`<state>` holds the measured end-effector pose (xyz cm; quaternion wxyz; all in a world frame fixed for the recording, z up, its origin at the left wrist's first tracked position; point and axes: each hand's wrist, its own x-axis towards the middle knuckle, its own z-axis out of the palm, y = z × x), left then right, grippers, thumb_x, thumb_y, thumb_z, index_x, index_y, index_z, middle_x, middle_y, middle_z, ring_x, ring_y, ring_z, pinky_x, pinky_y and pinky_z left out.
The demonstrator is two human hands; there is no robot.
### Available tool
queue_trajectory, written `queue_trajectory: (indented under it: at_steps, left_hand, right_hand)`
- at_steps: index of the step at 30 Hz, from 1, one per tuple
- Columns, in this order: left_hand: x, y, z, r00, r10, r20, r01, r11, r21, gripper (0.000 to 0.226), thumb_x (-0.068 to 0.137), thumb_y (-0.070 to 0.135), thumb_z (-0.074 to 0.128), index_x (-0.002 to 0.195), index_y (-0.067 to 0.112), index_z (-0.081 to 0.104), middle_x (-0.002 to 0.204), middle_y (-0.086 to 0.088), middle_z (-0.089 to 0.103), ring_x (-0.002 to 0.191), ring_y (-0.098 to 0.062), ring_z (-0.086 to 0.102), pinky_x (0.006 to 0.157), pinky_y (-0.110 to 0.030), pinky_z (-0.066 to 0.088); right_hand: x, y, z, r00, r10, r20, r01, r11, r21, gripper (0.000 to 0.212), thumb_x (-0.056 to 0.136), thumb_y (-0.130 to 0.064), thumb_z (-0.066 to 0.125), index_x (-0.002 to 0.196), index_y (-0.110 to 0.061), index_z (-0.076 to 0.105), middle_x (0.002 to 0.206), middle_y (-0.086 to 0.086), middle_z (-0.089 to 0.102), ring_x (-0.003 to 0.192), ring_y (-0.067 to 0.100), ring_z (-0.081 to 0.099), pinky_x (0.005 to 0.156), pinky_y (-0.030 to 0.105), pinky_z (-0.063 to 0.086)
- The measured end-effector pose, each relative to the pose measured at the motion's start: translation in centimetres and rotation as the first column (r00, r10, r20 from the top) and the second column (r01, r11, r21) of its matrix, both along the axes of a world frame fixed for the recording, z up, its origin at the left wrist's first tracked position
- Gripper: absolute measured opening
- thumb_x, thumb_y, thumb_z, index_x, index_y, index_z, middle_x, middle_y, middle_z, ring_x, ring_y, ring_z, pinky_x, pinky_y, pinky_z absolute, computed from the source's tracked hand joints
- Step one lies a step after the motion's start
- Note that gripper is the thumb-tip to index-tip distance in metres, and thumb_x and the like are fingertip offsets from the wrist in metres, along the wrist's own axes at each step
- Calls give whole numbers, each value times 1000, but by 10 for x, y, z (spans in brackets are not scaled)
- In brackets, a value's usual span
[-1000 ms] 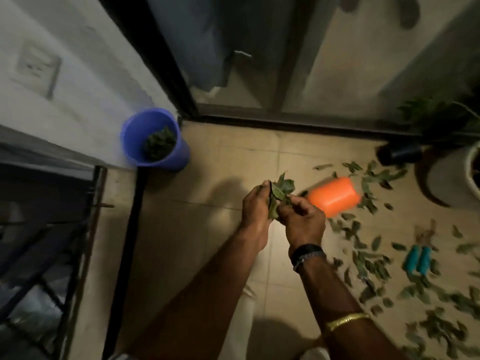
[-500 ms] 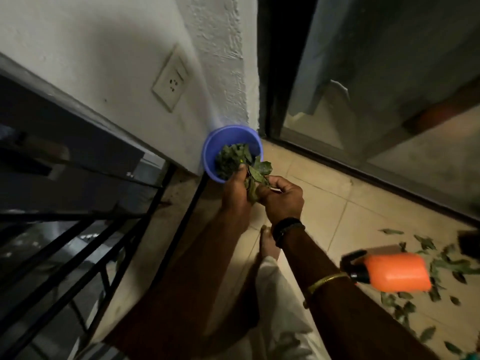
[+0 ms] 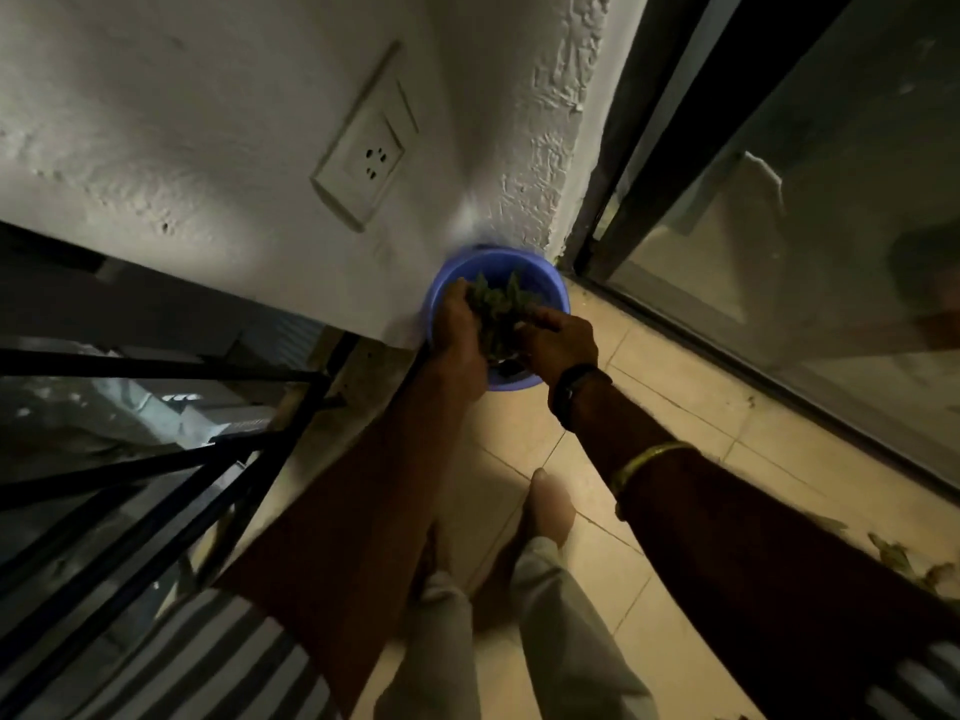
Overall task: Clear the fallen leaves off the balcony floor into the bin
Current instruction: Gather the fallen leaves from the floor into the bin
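A blue round bin (image 3: pixel 551 298) stands on the tiled floor in the corner where the white wall meets the glass door. A bunch of green leaves (image 3: pixel 497 306) is held between my two hands right over the bin's mouth. My left hand (image 3: pixel 458 324) cups the bunch from the left, and my right hand (image 3: pixel 560 341) grips it from the right. Whatever lies deeper in the bin is hidden by my hands. A few loose leaves (image 3: pixel 904 561) lie on the floor at the far right edge.
A black metal railing (image 3: pixel 156 459) runs along the left side. A wall socket (image 3: pixel 369 158) sits above the bin. The dark-framed sliding glass door (image 3: pixel 779 252) closes off the right. My bare foot (image 3: pixel 550 506) stands on the beige tiles below the bin.
I have stepped closer to the corner and both hands have carried the bunch of leaves forward, from just short of the bin to over its mouth. The orange object has left the view.
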<state>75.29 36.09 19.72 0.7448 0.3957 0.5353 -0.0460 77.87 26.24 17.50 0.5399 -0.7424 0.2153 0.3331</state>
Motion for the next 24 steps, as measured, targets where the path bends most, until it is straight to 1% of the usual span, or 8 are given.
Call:
queue_trajectory:
  at_steps: [2, 5, 10, 13, 15, 18, 21, 24]
  left_hand:
    - [3, 7, 0, 1000, -7, -2, 7, 1000, 5, 53, 100, 46, 38, 139, 14, 55, 126, -15, 63, 116, -32, 59, 106, -51, 44]
    - [6, 13, 6, 998, -32, -47, 35, 998, 58, 44, 103, 36, 37, 135, 12, 54, 100, 1, 62, 95, -17, 57, 87, -32, 43]
    - [4, 12, 31, 992, -88, -92, 89, 996, 8, 47, 104, 30, 43, 146, 10, 43, 147, -10, 47, 135, -31, 44, 108, -41, 37]
    - [-2, -4, 56, 972, -224, -66, 228, 972, 54, 30, 103, 24, 46, 125, 8, 59, 126, -12, 63, 122, -29, 58, 96, -39, 47]
    - [-7, -20, 80, 942, -327, -72, 332, 940, 79, 17, 102, 22, 49, 104, 13, 63, 99, -3, 68, 101, -22, 66, 77, -32, 53]
    - [-18, -47, 116, 868, -491, -64, 495, 854, 157, 15, 99, 24, 54, 93, 17, 67, 88, 1, 70, 83, -17, 67, 65, -29, 52]
    - [-35, -78, 165, 808, -587, -46, 581, 782, 225, 13, 95, 25, 60, 95, 16, 70, 82, 1, 71, 71, -14, 63, 55, -25, 48]
    - [-61, -110, 216, 693, -721, 6, 693, 669, 269, 17, 95, 25, 60, 105, 14, 68, 89, -1, 71, 72, -11, 61, 59, -23, 48]
  right_hand:
    - [6, 3, -9, 999, 23, -27, -23, 1000, -6, 25, 86, -16, 70, 107, -31, 72, 116, 4, 69, 107, 28, 65, 95, 45, 55]
    - [9, 4, -10, 1000, 21, -17, -22, 999, -31, 24, 87, -19, 67, 88, -43, 66, 111, 2, 68, 102, 28, 65, 92, 47, 56]
    - [-3, -8, 14, 947, -320, -38, 321, 946, 42, 26, 88, -7, 67, 110, -18, 73, 95, 0, 69, 89, 25, 70, 80, 44, 62]
    - [-24, -19, 44, 843, -534, -70, 538, 829, 154, 15, 89, 2, 63, 95, -10, 71, 95, 15, 71, 86, 33, 70, 75, 46, 62]
    - [-39, -31, 73, 770, -633, -81, 633, 742, 220, 14, 92, 6, 58, 100, -1, 67, 88, 17, 66, 76, 28, 66, 70, 39, 62]
    - [-65, -53, 121, 668, -742, -55, 727, 635, 261, 19, 94, 6, 56, 111, 6, 64, 85, 15, 63, 71, 24, 63, 68, 36, 61]
    - [-97, -79, 171, 562, -827, -38, 799, 530, 282, 17, 93, 6, 59, 107, 3, 66, 82, 12, 63, 70, 22, 64, 70, 39, 61]
    - [-132, -109, 220, 440, -898, -11, 855, 416, 309, 15, 91, 5, 62, 104, 1, 67, 83, 11, 65, 72, 22, 66, 71, 39, 63]
